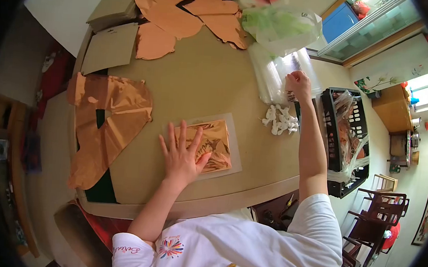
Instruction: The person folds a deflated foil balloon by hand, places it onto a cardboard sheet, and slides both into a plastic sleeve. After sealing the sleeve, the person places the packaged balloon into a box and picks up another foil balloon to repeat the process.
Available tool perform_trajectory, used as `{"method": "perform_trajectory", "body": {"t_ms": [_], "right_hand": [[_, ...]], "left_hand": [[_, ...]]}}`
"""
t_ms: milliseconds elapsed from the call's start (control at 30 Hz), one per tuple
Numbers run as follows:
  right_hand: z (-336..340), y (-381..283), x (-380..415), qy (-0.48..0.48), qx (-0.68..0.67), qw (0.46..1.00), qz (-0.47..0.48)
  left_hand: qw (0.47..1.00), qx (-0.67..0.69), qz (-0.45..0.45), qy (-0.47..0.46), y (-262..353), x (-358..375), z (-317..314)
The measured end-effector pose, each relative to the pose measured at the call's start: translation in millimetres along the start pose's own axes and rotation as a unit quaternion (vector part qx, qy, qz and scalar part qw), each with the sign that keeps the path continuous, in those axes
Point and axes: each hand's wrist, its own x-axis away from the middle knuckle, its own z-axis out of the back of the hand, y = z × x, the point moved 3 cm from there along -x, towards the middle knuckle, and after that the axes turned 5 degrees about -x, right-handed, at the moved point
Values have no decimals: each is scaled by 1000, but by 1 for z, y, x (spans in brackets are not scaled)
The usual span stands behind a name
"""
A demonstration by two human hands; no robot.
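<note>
My left hand lies flat with fingers spread on a shiny copper-coloured folded foil balloon. Under that balloon is a pale, see-through plastic bag, its edges showing around it. To the right, my right hand is closed in a pinch at a stack of clear plastic bags. How much of a bag the fingertips hold is hard to see. Just below that stack sits a small heap of white crumpled pieces, too small to name surely.
Flat copper foil balloons lie at the left and far side of the table. Cardboard sheets are stacked at the far left. A green-and-white plastic bag stands at the back. A black crate holds wrapped items.
</note>
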Motion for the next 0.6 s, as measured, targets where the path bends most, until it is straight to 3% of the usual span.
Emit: {"method": "perform_trajectory", "body": {"t_ms": [133,233,433,467,567,600], "right_hand": [[0,-14,5,28,76,995,54],[6,-18,6,-13,-5,1000,-16],[23,-32,26,129,-9,990,51],[31,-46,42,160,16,981,105],[44,-80,93,173,-31,979,105],[42,-88,109,183,-4,972,144]], "left_hand": [[1000,-2,0,5,0,1,-1],[1000,-8,-9,10,0,1,0],[1000,-10,-8,22,-1,1,-1],[1000,-8,-8,26,0,2,-1],[1000,-7,-9,30,0,2,0],[1000,-7,-8,29,-1,1,-1]]}}
